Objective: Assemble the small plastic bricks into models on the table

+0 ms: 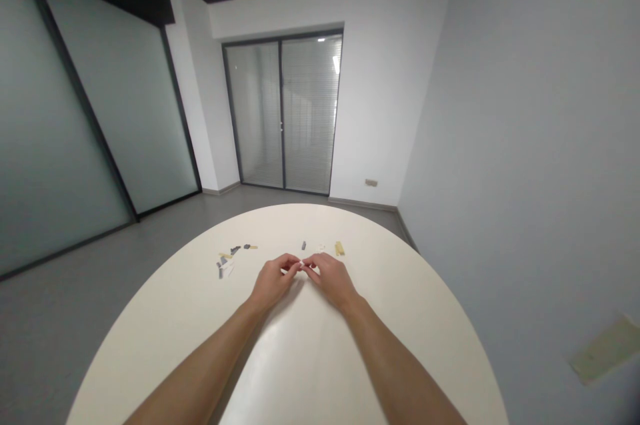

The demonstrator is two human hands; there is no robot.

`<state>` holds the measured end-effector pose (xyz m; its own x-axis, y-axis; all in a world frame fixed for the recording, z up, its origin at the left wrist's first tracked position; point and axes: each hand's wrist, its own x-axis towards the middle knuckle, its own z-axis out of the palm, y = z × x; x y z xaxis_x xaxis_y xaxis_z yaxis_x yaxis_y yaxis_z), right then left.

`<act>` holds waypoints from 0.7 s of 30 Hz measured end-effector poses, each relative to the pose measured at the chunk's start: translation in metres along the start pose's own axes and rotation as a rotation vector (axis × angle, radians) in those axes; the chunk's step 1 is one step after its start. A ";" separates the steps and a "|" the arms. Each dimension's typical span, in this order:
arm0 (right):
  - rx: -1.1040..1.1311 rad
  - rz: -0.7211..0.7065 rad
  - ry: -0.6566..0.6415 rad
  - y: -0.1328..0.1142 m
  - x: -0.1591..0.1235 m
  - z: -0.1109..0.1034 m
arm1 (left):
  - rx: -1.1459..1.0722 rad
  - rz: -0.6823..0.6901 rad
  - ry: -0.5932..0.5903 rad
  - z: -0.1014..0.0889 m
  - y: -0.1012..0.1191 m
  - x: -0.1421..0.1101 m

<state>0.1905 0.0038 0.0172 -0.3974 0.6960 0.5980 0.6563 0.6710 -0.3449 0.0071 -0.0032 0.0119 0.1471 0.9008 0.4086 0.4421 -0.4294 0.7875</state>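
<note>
My left hand [277, 278] and my right hand [327, 275] meet over the middle of the white round table [400, 318]. Both are closed, fingertips pinched on a small white piece [301, 264] between them; its kind is too small to make out. Just beyond the fingers lies a small grey block [303, 245]. Some tiny white bits [321, 248] rest past my right hand, beside a yellowish piece [339, 249].
Left of my hands lies a loose group of small grey, white and tan pieces [225, 263]. Near it are a dark piece [235, 250] and a dark-and-tan piece [250, 247]. A wall stands close on the right; a glazed door [283, 111] is beyond the table.
</note>
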 end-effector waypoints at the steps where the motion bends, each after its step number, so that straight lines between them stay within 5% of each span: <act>1: -0.006 -0.001 0.002 0.000 0.000 0.000 | 0.004 0.007 -0.004 0.000 0.000 0.000; 21: 0.028 -0.027 0.003 0.000 -0.002 0.000 | 0.025 0.021 -0.008 0.000 -0.003 0.001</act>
<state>0.1910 0.0027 0.0162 -0.4126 0.6768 0.6096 0.6275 0.6963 -0.3484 0.0058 -0.0011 0.0096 0.1633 0.8921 0.4213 0.4609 -0.4466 0.7669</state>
